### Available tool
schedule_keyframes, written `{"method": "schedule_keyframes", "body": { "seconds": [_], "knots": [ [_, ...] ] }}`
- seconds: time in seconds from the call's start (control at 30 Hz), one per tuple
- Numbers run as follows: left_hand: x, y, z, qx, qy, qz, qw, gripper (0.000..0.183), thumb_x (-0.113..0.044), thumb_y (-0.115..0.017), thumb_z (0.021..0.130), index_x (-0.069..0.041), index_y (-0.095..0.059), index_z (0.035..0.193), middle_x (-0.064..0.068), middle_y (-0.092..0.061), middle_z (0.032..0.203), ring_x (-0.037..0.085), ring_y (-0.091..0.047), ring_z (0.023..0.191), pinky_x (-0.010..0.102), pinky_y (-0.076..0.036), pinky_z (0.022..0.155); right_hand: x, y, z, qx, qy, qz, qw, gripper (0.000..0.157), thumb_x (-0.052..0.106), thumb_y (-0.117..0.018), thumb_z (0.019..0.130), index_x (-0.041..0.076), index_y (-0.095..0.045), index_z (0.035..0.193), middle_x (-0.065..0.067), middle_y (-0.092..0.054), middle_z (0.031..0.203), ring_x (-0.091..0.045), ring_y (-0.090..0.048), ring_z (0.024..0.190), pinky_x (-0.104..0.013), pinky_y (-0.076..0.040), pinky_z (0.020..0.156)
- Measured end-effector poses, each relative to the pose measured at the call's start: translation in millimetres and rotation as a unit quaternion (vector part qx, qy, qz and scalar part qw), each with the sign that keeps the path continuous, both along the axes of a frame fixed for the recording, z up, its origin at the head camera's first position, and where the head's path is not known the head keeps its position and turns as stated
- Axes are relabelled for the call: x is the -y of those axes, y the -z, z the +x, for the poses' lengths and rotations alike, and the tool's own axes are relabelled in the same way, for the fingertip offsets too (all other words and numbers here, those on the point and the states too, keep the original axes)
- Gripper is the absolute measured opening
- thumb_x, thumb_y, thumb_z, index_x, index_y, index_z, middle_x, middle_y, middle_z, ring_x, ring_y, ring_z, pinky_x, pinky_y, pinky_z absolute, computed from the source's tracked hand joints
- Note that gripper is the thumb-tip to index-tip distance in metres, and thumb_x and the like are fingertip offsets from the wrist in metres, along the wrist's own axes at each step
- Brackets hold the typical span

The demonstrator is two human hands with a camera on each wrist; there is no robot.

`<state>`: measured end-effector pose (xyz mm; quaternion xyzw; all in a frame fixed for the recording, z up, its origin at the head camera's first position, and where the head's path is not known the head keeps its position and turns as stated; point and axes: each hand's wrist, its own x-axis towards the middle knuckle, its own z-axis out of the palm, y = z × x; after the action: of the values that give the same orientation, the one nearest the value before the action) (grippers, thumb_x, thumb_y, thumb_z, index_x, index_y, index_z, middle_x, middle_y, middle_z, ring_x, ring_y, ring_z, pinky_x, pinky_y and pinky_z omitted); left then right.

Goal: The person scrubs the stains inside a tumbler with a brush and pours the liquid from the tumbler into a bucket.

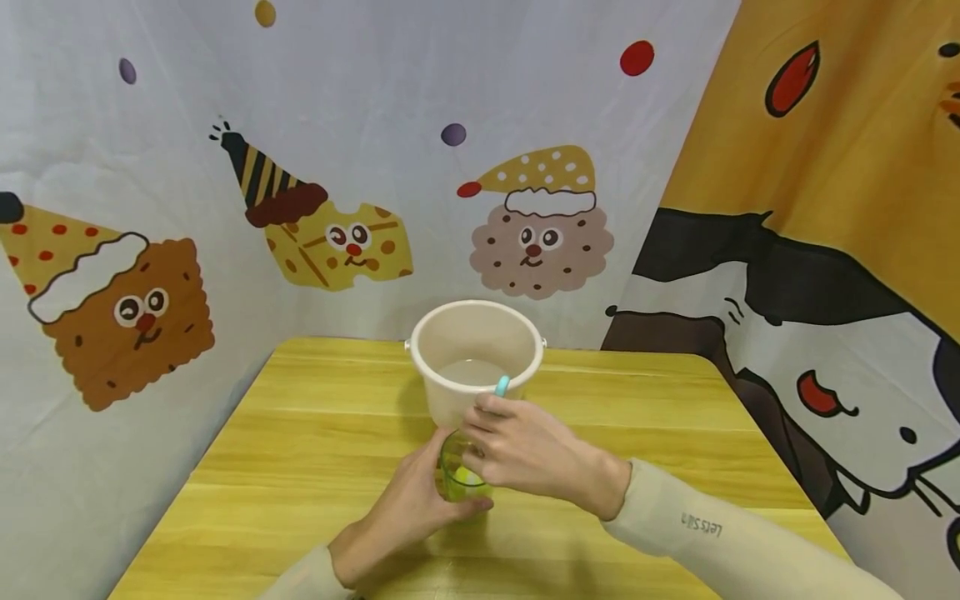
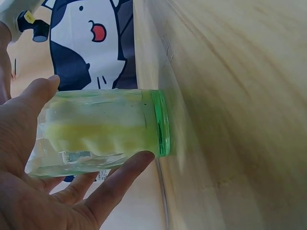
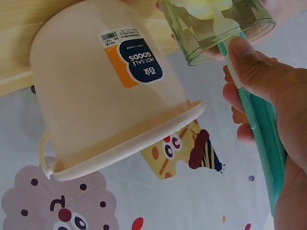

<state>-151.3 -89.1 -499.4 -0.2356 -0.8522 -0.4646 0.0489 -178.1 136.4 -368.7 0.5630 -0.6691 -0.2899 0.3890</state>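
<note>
My left hand (image 1: 412, 500) grips a clear green-tinted drinking glass (image 2: 100, 105) from the side, thumb on one side and fingers on the other. The glass stands upright with its base close to the tabletop. Over its mouth, my right hand (image 1: 525, 446) holds a cup brush by its teal handle (image 3: 264, 143), thumb laid along the ribbed grip. The brush's white neck (image 3: 223, 23) passes down inside the rim. Its yellow-and-white head (image 3: 204, 8) sits within the glass.
Just beyond the hands stands a cream plastic bucket (image 1: 442, 408) with a label (image 3: 132, 57) on its side and what looks like water inside. The wooden table (image 1: 315, 450) ends at a cloth backdrop (image 1: 360, 100) with printed cartoon figures.
</note>
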Motion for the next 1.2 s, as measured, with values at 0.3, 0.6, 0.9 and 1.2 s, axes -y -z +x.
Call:
{"method": "schedule_keyframes", "body": {
  "seconds": [0.3, 0.6, 0.9, 1.2],
  "knots": [
    [-0.3, -0.8, -1.8, 0.004, 0.004, -0.006, 1.0000, 0.112, -0.052, -0.104, 0.087, -0.026, -0.043, 0.177, 0.000, -0.072, 0.160, 0.026, -0.077, 0.137, 0.047, -0.068, 0.111, -1.4, -4.2, -1.9, -0.002, 0.011, 0.005, 1.000, 0.011, 0.043, -0.087, 0.098, 0.036, -0.081, 0.094, 0.012, -0.082, 0.106, -0.014, -0.068, 0.111, -0.033, -0.047, 0.114],
    [-0.4, -2.1, -2.0, 0.012, 0.014, 0.002, 0.9998, 0.107, -0.050, -0.104, 0.088, -0.024, -0.046, 0.174, 0.001, -0.073, 0.158, 0.026, -0.078, 0.132, 0.038, -0.069, 0.106, -4.9, -13.9, -1.5, -0.003, 0.009, -0.008, 1.000, 0.014, 0.038, -0.091, 0.095, 0.032, -0.080, 0.088, 0.011, -0.081, 0.103, -0.015, -0.067, 0.109, -0.033, -0.048, 0.112],
    [0.9, -1.1, -1.4, 0.020, 0.022, 0.017, 0.9994, 0.099, -0.048, -0.104, 0.090, -0.025, -0.050, 0.170, -0.003, -0.075, 0.151, 0.021, -0.078, 0.128, 0.033, -0.068, 0.102, -8.2, -22.8, -0.2, 0.001, 0.000, -0.027, 1.000, 0.016, 0.033, -0.090, 0.095, 0.031, -0.077, 0.086, 0.011, -0.079, 0.104, -0.014, -0.066, 0.108, -0.032, -0.046, 0.112],
    [0.3, 0.2, -1.1, 0.013, 0.021, 0.019, 0.9995, 0.093, -0.046, -0.105, 0.089, -0.030, -0.053, 0.164, -0.010, -0.076, 0.145, 0.011, -0.076, 0.121, 0.031, -0.067, 0.099, -10.8, -29.5, 1.9, -0.010, -0.011, -0.036, 0.999, 0.015, 0.030, -0.085, 0.097, 0.029, -0.075, 0.086, 0.009, -0.077, 0.101, -0.016, -0.064, 0.107, -0.032, -0.046, 0.111]
  ]
}}
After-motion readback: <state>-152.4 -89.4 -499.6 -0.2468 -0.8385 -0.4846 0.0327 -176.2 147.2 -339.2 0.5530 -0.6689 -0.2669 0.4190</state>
